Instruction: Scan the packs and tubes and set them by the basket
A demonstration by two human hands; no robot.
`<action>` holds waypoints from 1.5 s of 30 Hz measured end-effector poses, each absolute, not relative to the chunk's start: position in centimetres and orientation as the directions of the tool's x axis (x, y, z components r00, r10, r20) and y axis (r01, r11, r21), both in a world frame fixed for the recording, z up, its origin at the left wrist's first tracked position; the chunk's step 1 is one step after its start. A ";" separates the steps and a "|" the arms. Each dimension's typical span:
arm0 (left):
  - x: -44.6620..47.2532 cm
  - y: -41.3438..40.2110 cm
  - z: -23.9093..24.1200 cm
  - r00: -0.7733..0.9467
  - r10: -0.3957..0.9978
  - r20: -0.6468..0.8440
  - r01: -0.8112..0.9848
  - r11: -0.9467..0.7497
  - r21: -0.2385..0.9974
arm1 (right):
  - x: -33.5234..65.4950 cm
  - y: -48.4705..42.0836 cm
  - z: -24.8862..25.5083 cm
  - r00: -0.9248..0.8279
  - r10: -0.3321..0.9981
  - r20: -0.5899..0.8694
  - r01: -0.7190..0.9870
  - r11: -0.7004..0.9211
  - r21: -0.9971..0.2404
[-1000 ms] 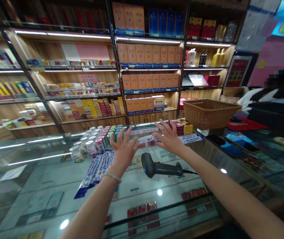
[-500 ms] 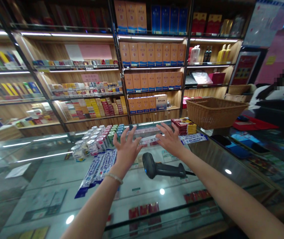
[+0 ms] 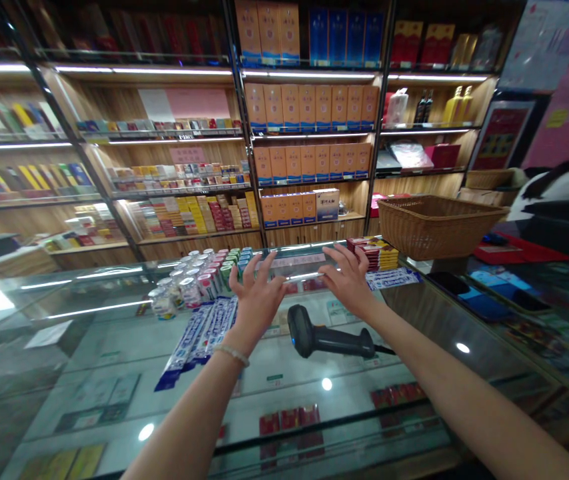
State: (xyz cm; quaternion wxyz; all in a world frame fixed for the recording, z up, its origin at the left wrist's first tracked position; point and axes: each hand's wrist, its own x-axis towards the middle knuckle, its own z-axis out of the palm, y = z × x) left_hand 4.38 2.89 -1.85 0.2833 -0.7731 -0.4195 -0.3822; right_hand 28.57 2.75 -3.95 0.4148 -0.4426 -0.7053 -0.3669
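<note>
A thin whitish strip (image 3: pixel 304 276) spans the gap between my hands, over the far half of the glass counter. At its left end is the thumb of my left hand (image 3: pixel 254 297), the other fingers spread upward; a pale bead bracelet is on that wrist. My right hand (image 3: pixel 347 280) pinches the strip's right end, its fingers also raised. What exactly the strip is, I cannot make out. Just below the hands lies a dark grey barcode scanner (image 3: pixel 332 339), its cable running right. Blue-and-white stick packets (image 3: pixel 198 340) lie beside my left forearm, more packets (image 3: pixel 393 278) beyond my right hand.
Rows of small cans and jars (image 3: pixel 199 277) stand behind my left hand. Red and yellow packs (image 3: pixel 377 253) and a wicker basket (image 3: pixel 439 227) are at the right, near phones (image 3: pixel 507 293). A person (image 3: pixel 549 183) is at the right edge. Stocked shelves (image 3: pixel 309 137) line the back.
The strip showed a broader pale and pinkish face before; now it looks like a narrow bright line. My hands keep nearly the same pose, and the view has shifted slightly.
</note>
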 end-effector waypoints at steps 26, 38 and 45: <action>4.2 2.5 -0.9 0.258 0.601 0.756 0.865 -0.492 0.096 | 29.0 1.3 -3.1 -0.342 0.305 0.889 0.924 0.281 0.259; 3.8 2.8 -1.7 0.351 0.449 0.822 0.867 -0.487 -0.105 | 29.8 1.5 -3.5 -0.261 0.404 0.877 0.953 0.255 0.167; 3.8 2.5 -1.1 0.327 0.552 0.767 0.882 -0.469 -0.040 | 29.5 1.1 -3.2 -0.205 0.441 0.874 0.961 0.259 0.095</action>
